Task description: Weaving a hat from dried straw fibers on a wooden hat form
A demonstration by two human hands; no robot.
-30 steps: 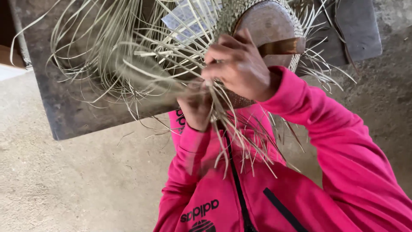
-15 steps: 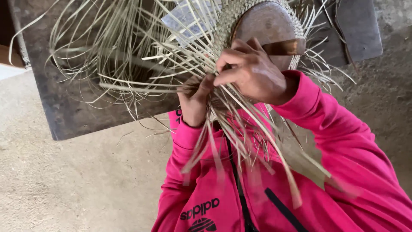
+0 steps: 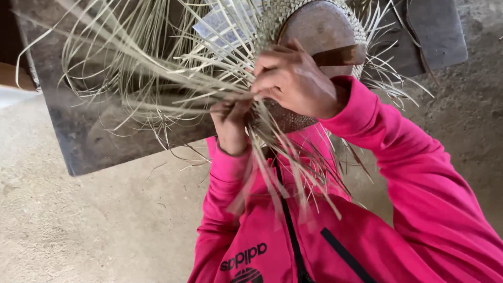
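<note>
Head view shows your right hand (image 3: 293,78) pinched on straw strands (image 3: 277,157) at the rim of the woven hat (image 3: 285,112), which sits over a rounded wooden block (image 3: 319,29). Your left hand (image 3: 230,123) is closed around more strands just beside it. Judge the straw light, springy and brittle: grip close to the weave, not the loose ends. Long strands fan across the dark tabletop (image 3: 105,141) and hang over your pink jacket (image 3: 419,199), ready to tangle.

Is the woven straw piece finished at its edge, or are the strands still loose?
Unfinished: loose strands fan out from the woven straw piece.
</note>
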